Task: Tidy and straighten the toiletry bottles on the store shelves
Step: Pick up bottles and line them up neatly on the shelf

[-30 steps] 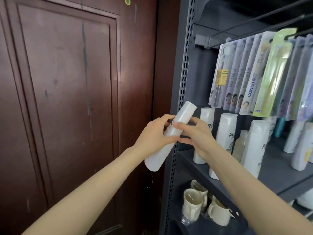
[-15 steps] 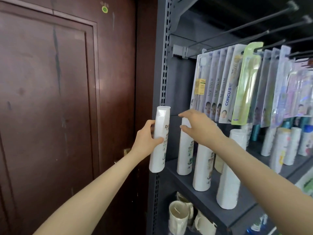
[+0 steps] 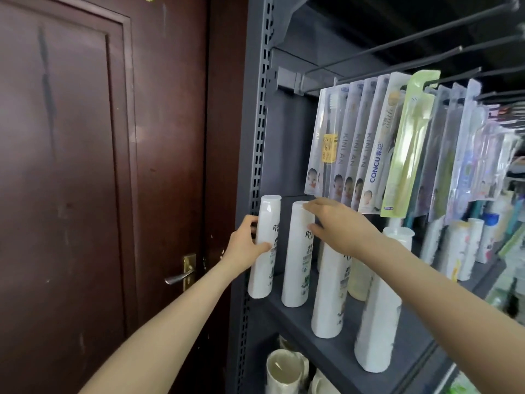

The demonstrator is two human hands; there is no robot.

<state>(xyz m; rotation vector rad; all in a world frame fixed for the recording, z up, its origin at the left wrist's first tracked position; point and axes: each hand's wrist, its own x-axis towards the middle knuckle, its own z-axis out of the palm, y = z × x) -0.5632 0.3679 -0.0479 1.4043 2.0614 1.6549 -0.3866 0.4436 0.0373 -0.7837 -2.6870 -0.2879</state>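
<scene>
Several tall white toiletry bottles stand in a row along the dark grey shelf (image 3: 349, 345). My left hand (image 3: 245, 247) grips the leftmost white bottle (image 3: 265, 268) round its middle; it is upright at the shelf's left end, beside the slotted post. My right hand (image 3: 339, 227) reaches across with fairly straight fingers that touch the cap of the second white bottle (image 3: 295, 268). That hand hides the top of the third white bottle (image 3: 326, 302). A fourth white bottle (image 3: 379, 314) stands nearer me at the shelf's front.
Toothbrush packs (image 3: 369, 143) hang from hooks just above the bottles. The slotted steel post (image 3: 257, 137) borders the shelf on the left, next to a brown door (image 3: 85, 166) with a handle (image 3: 179, 277). Cream cups (image 3: 284, 371) sit on the shelf below. More bottles (image 3: 460, 251) stand to the right.
The bottle, first tilted in both hands, is now upright in my left hand alone at the shelf's left end. My right hand let go and moved to the second bottle's cap.
</scene>
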